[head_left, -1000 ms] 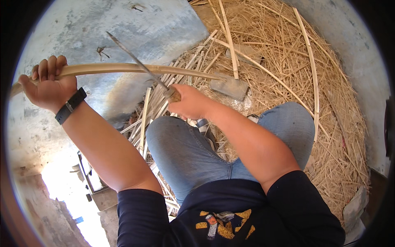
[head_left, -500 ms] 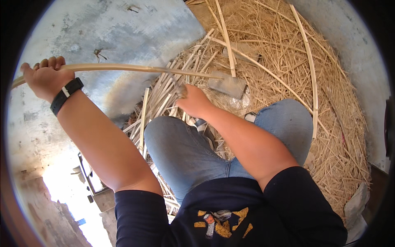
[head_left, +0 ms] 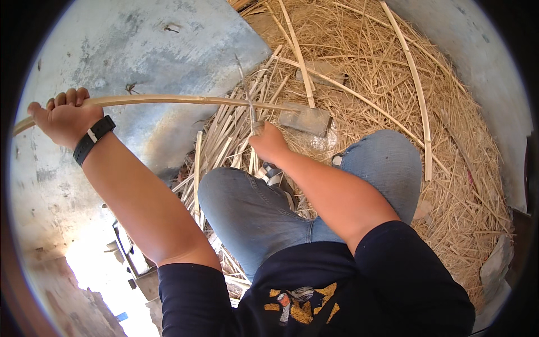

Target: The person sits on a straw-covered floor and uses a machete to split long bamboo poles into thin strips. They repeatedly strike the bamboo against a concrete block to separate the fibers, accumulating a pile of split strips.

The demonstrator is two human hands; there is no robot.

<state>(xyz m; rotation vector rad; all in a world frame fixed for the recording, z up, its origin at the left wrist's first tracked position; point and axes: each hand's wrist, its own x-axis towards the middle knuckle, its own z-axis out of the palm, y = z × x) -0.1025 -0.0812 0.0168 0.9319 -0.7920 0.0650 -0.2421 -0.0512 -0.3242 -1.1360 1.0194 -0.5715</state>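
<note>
My left hand [head_left: 70, 112], a black watch on its wrist, is raised at the far left with the fingers closed round a long bamboo strip [head_left: 157, 100]. The strip runs right, slightly bowed, and its far end lies at a flat grey stone block [head_left: 310, 121]. In my right hand [head_left: 270, 141], closed on the handle, is a long thin-bladed knife [head_left: 245, 84]. Its blade points up and away and crosses the strip not far from the block. Most of the handle is hidden in my fist.
Several split bamboo strips [head_left: 227, 126] lie in a pile left of the block. Shavings [head_left: 370, 84] cover the ground, with long strips [head_left: 415, 78] across them. A worn grey-blue wall [head_left: 179, 50] rises at the left, another [head_left: 477, 67] at the right. My bent knees [head_left: 387, 168] are below.
My right hand has moved slightly right along the strip toward the block, and the blade now shows more plainly, pointing upward. My left hand still grips the strip in nearly the same place.
</note>
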